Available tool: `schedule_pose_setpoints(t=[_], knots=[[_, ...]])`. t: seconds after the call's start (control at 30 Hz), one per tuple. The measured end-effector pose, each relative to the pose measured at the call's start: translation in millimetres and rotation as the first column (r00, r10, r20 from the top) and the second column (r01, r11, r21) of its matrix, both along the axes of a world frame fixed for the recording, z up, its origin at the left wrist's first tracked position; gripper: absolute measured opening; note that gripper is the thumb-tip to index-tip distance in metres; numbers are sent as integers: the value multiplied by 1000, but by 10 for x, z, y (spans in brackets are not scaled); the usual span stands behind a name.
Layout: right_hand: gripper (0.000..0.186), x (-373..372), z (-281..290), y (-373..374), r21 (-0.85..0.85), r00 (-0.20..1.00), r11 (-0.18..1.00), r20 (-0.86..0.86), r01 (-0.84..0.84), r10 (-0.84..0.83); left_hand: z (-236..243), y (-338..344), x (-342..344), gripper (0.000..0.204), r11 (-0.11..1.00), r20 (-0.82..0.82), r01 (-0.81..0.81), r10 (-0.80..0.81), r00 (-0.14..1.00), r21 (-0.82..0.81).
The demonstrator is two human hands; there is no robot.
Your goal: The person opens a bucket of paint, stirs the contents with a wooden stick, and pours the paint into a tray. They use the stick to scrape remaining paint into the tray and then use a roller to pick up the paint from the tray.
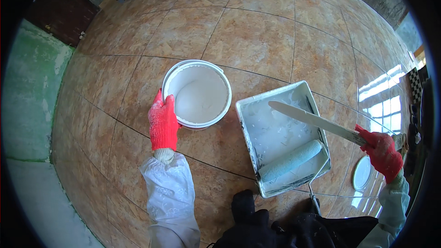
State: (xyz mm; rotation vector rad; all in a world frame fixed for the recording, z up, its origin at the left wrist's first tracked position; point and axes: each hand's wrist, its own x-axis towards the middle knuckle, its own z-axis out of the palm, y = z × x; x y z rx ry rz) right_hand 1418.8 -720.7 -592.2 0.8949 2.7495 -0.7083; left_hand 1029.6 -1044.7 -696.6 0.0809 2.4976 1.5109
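Bucket (180, 77) is being held left of the tray (250, 152), the left hand (164, 121) pinching its rim with the thumb inside. The right hand (383, 154) is clenching the stick (317, 121) near one end, its tip hovering over the tray, where a roller (290, 160) is lying.

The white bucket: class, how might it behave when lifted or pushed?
The bucket will probably feel bottom-heavy, with white material inside. Its wall looks stiff: the rim appears round beneath the gripping left hand. Pushed low, it may slide on the glossy tiles.
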Motion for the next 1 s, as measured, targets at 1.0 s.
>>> schedule_pose_setpoints(t=[1.0], knots=[[51, -456, 586, -486, 496, 970, 839, 31, -225, 242, -549, -334, 187, 49, 732, 241, -484, 421, 875, 479]])
